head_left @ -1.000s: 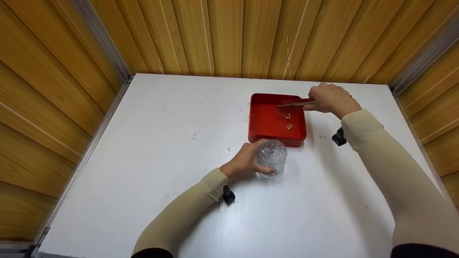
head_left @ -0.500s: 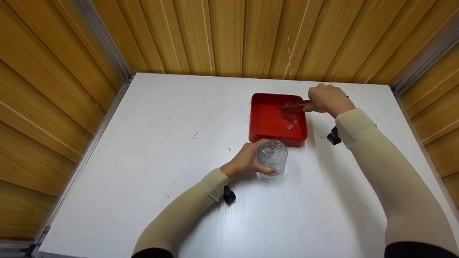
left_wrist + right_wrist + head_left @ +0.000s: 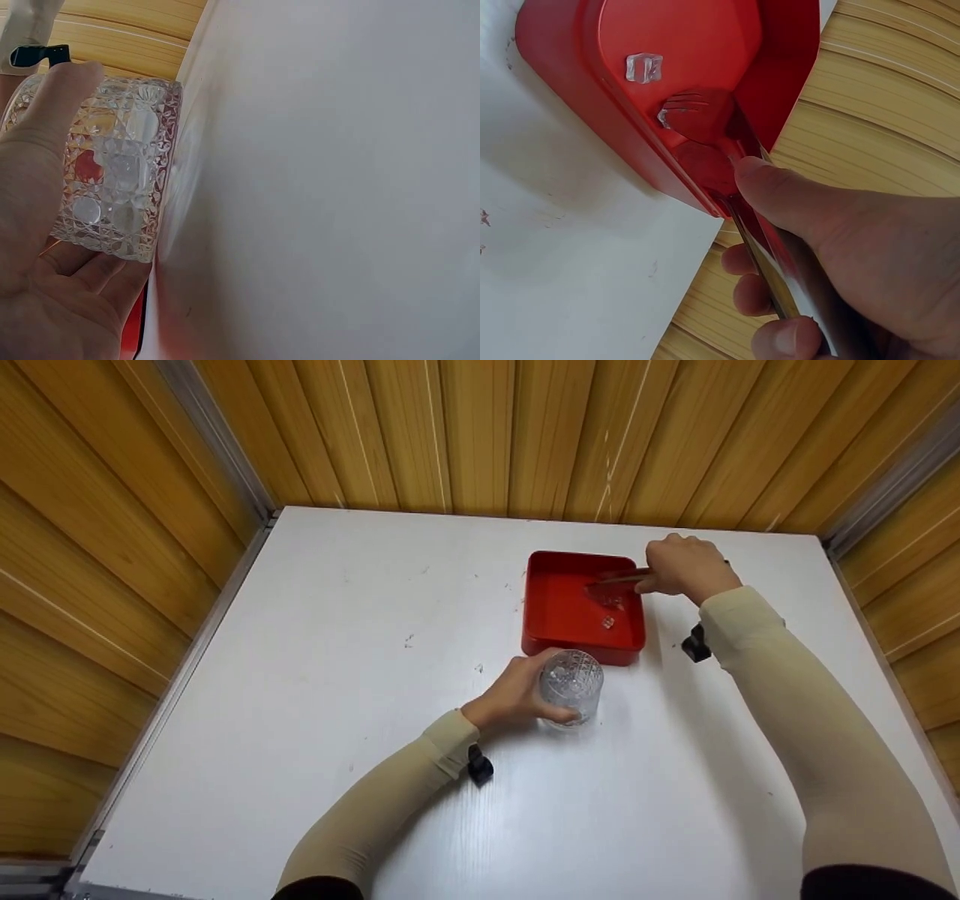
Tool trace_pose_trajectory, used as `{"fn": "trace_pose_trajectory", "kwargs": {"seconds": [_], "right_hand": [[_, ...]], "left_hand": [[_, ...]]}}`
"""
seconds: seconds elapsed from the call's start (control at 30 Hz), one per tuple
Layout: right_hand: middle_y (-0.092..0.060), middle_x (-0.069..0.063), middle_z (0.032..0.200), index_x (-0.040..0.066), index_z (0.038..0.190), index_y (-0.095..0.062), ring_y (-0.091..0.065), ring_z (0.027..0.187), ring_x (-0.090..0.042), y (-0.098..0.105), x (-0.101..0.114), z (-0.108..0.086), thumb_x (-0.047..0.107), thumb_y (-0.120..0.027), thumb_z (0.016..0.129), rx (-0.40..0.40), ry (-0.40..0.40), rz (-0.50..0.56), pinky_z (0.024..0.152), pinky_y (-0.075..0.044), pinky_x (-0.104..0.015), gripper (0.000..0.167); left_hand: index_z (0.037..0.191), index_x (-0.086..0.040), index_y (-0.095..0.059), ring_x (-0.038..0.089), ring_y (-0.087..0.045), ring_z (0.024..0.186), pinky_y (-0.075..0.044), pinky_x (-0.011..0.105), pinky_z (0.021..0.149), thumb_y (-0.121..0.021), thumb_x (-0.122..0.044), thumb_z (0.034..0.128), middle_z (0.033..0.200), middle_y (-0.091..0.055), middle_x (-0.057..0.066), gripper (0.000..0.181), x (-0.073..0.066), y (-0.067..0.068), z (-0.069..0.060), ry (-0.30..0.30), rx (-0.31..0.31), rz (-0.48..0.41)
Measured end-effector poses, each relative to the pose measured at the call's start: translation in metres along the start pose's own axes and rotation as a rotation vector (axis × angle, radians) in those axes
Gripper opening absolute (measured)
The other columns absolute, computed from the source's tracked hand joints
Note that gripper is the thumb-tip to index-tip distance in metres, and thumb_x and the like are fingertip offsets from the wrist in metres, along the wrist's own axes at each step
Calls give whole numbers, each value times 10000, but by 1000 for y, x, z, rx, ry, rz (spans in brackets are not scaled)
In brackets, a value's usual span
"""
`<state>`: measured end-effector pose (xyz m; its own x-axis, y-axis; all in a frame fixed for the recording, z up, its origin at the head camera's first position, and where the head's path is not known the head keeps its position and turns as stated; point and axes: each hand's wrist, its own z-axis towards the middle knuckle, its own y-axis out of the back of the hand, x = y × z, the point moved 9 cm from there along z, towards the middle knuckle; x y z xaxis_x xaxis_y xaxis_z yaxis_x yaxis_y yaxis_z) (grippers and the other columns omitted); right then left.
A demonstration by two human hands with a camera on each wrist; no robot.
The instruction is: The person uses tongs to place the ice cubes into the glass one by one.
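A clear cut-glass tumbler stands in front of the red tray, with my left hand wrapped around its left side. In the left wrist view its faceted wall shows between thumb and fingers. My right hand grips metal tongs, whose ends reach down into the tray's right side. One clear ice cube lies apart on the tray floor. The edge of another clear piece shows at the tongs' pronged tip; whether they pinch it, I cannot tell.
The white table carries small dark marks. Wood-patterned walls rise behind and at both sides. The tray's raised walls surround the cubes, and the tumbler stands close to its front wall.
My right hand has shifted slightly left, bringing the tongs' ends down over the farther ice cube, now mostly covered. The left hand and tumbler have stayed in place.
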<state>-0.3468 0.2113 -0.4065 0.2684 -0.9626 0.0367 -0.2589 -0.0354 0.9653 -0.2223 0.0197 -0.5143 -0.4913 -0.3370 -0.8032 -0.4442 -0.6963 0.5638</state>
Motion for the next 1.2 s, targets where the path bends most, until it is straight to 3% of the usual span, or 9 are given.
{"fn": "trace_pose_trajectory", "kwargs": {"seconds": [0.3,0.73,0.93,1.2], "right_hand": [[-675,-175,879,-52,1044,-715,-585,762,-314,-2,-2,0,270,-793,916,8,-12,14,638,-504,-439,355],[-678,-217,927,-66,1088,-708,-584,794,-350,-2,5,0,241,-794,916,-12,-19,0,736,-546,-530,362],[-681,-204,877,-54,1058,-721,-566,737,-332,2,12,-2,216,-809,902,-64,12,-49,695,-558,-515,324],[-673,-207,892,-55,1070,-710,-587,769,-346,5,17,-3,174,-806,898,-60,27,-43,698,-548,-506,302]], "left_hand": [[1383,-116,-573,86,-653,1089,-483,184,971,-955,-326,703,1223,-717,21,808,-4,0,0,-48,-13,11],[1398,-114,-566,86,-648,1116,-473,184,989,-960,-313,702,1253,-710,26,824,-1,-2,0,-20,-1,-1],[1398,-118,-567,99,-650,1128,-472,194,997,-964,-317,694,1263,-707,26,833,-3,-2,1,-21,-5,-5],[1395,-134,-572,86,-646,1096,-478,196,981,-956,-357,695,1235,-709,0,829,-5,0,2,-29,-9,25]]}}
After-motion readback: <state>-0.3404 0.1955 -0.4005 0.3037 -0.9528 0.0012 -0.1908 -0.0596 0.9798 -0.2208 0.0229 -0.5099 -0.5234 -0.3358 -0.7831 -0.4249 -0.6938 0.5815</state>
